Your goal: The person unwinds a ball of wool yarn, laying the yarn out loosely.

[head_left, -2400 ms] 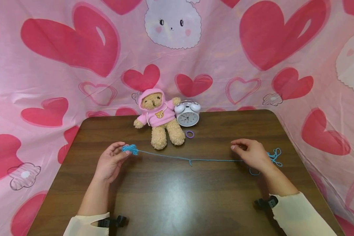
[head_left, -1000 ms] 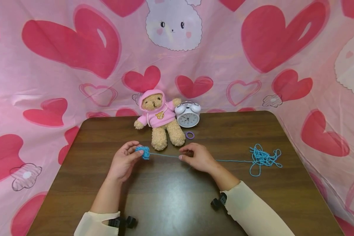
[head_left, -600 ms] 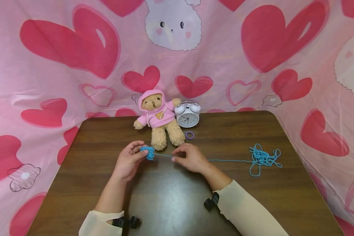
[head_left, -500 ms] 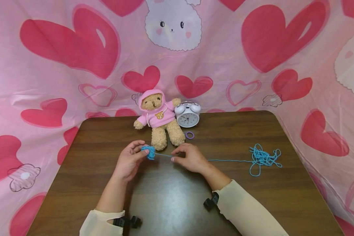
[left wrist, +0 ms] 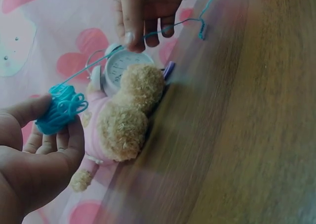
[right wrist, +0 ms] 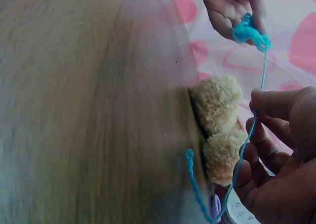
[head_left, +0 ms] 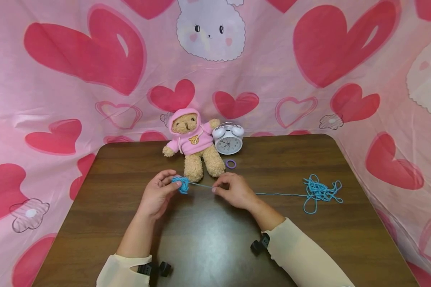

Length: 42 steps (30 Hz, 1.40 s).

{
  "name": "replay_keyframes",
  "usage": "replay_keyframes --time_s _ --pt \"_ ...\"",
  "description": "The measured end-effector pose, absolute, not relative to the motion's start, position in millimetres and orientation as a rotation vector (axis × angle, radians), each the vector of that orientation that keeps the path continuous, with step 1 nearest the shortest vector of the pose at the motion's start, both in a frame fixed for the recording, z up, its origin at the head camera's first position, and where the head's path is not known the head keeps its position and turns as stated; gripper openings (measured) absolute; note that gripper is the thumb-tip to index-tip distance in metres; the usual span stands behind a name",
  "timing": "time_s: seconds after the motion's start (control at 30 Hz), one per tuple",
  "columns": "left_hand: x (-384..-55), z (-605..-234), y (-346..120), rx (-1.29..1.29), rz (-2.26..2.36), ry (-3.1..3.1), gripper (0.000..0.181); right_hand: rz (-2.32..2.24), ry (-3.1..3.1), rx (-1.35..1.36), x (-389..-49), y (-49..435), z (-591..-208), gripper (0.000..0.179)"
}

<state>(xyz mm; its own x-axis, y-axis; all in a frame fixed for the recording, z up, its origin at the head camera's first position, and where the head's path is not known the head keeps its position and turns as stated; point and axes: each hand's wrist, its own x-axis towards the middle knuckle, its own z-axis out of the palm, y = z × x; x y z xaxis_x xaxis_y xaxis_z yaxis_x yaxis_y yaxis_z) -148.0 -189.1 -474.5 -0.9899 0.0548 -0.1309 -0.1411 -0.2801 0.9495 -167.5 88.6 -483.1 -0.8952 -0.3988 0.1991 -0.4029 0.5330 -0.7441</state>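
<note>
Head view, left to right. Centre-left: my left hand [head_left: 155, 200], thumb and fingers pinched together with the gap filled by one blue yarn bundle [head_left: 180, 185]. Above it, one teddy bear [head_left: 187, 146] in a pink hoodie. From the bundle, one blue strand [head_left: 201, 185] runs to my right hand [head_left: 236, 192] at centre; thumb and forefinger nearly meet, pinching the strand. Above that hand: one white alarm clock [head_left: 228, 144], just beside the bear, and one purple ring [head_left: 231, 164]. Centre-right: one loose yarn pile [head_left: 321, 190] on the table [head_left: 208, 243], one line of yarn leading to it.
</note>
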Motion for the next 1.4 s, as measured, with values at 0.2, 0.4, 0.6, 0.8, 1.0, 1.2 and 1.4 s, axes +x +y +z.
replay_keyframes --time_s 0.2,0.4,0.6,0.8,1.0,1.2,1.4 --pt "-147.1 -475.8 -191.9 -0.129 2.430 1.805 0.033 1.322 -2.745 0.659 -168.3 102.9 -478.9 0.006" --pt "-146.3 -476.9 -194.6 -0.132 2.403 1.821 0.032 1.334 -2.733 0.635 -168.9 117.6 -475.2 0.004" --pt "-146.6 -475.9 -199.5 -0.183 2.397 1.841 0.033 1.321 -2.755 0.565 -167.6 134.2 -475.1 0.004" --pt "-146.0 -474.3 -207.1 -0.211 2.402 1.863 0.030 1.303 -2.770 0.528 -165.7 151.0 -476.1 0.006" --pt "-145.8 -474.2 -211.5 -0.198 2.425 1.848 0.028 1.282 -2.764 0.472 -162.2 169.2 -473.6 0.007" --pt "-144.6 -473.9 -215.4 -0.176 2.407 1.856 0.030 1.261 -2.780 0.423 -160.4 188.7 -469.8 0.006" --pt "-143.2 -474.1 -218.5 -0.163 2.361 1.886 0.031 1.233 -2.778 0.398 -161.1 204.8 -464.5 0.005"
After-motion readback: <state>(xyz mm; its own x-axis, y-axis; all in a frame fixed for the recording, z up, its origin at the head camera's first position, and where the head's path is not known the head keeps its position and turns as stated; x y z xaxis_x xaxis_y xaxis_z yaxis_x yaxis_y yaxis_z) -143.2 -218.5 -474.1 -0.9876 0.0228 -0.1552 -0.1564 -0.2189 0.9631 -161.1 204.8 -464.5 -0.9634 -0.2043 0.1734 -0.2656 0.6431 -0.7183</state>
